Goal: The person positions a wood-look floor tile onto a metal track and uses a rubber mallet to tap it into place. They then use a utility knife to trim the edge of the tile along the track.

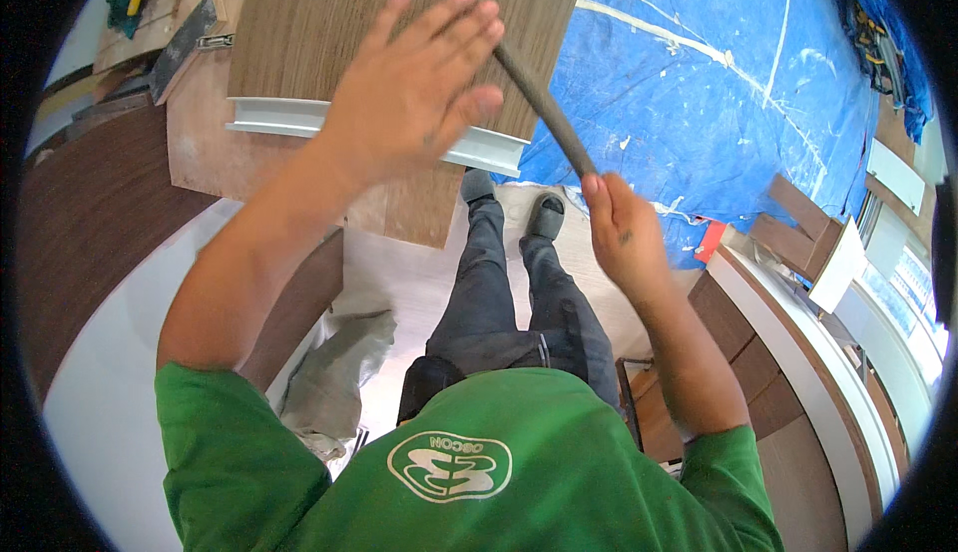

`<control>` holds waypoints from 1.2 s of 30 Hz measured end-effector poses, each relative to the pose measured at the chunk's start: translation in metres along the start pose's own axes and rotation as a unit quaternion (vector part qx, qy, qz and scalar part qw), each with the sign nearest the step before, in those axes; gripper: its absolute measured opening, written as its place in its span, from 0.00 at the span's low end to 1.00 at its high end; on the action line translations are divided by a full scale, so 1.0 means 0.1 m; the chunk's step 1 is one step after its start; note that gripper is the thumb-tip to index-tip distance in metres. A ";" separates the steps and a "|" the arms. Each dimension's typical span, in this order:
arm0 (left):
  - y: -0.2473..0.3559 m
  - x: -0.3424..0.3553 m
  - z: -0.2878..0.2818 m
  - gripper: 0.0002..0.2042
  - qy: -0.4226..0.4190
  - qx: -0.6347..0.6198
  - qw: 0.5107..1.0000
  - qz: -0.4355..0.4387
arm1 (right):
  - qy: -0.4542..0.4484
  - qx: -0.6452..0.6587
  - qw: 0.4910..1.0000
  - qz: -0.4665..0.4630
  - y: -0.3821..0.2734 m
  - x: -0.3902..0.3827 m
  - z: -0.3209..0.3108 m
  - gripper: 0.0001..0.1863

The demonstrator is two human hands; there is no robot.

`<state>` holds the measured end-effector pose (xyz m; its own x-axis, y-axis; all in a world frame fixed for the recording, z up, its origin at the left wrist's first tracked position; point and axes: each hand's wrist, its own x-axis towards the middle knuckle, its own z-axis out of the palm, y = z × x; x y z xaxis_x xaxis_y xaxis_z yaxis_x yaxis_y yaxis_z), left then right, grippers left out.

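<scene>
I am gripping the near end of a slim, straight, dark grey-brown stick (pixel 555 126) in my right hand (pixel 627 238), the thumb lying along it and the fingers curling round, probably so that I am steering it from that end. The stick is slanting away from me, its far end meeting the fingertips of my left hand (pixel 414 93). That hand is spreading flat, not gripping; whether it is touching the stick or just hovering beside it, I cannot tell.

Beneath, a broad brown wood-grain panel (pixel 299 38) is lying over a pale plywood sheet (pixel 200 148), which seems to be serving as a work surface. A whitish channel-shaped strip (pixel 279 116) is running along the panel's near edge, facing me, perhaps as edging. A crinkled blue plastic tarp (pixel 679 103) is covering the floor to the right, likely for protection.
</scene>
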<state>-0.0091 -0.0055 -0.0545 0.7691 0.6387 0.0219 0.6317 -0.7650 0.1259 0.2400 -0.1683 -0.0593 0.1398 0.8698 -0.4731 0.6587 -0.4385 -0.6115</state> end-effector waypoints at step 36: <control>-0.75 0.58 0.09 0.27 0.111 0.019 0.994 -0.012 | 0.027 0.024 0.999 -0.018 -0.43 0.82 -0.06 0.25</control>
<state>-0.0111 0.0882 -0.0715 0.7160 0.6563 0.2382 0.6559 -0.7492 0.0926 0.2279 -0.0765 -0.0682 0.1565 0.8959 -0.4158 0.6276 -0.4153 -0.6586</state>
